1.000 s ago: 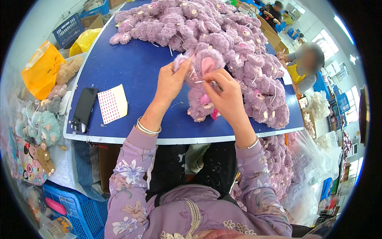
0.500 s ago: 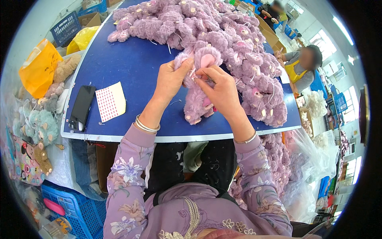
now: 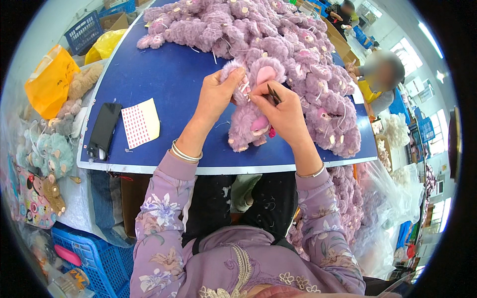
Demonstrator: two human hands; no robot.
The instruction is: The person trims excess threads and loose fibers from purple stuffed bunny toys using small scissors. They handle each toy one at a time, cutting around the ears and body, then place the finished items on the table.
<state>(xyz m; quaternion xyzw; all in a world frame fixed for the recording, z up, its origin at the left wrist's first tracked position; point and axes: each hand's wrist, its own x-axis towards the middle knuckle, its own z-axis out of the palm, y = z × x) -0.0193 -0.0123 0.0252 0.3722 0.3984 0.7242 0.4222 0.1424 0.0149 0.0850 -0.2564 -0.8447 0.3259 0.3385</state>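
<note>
A lilac plush toy [image 3: 244, 124] with pink-lined ears lies at the near side of the plush pile. My left hand [image 3: 217, 94] is closed on its head by the left ear, thumb on top. White thread lacing [image 3: 244, 88] runs along an opening in the fur between the ears. My right hand [image 3: 283, 109] pinches at this lacing with thumb and forefinger. It also holds a small dark two-pointed tool [image 3: 274, 95], perhaps thread snips, its points sticking up above the fingers. Whether a thread is in the pinch is too small to tell.
Similar lilac plush toys [image 3: 213, 27] are heaped across the back and right of the blue table [image 3: 184, 74]. A phone [image 3: 103, 130] and a sticker sheet [image 3: 140, 124] lie at left. A blue crate [image 3: 94, 258] stands lower left. Another person [image 3: 380, 79] sits at right.
My right hand has turned, and the dark tool's points now show above its fingers. The fingertips still sit by the lacing. My left hand keeps its hold on the plush toy.
</note>
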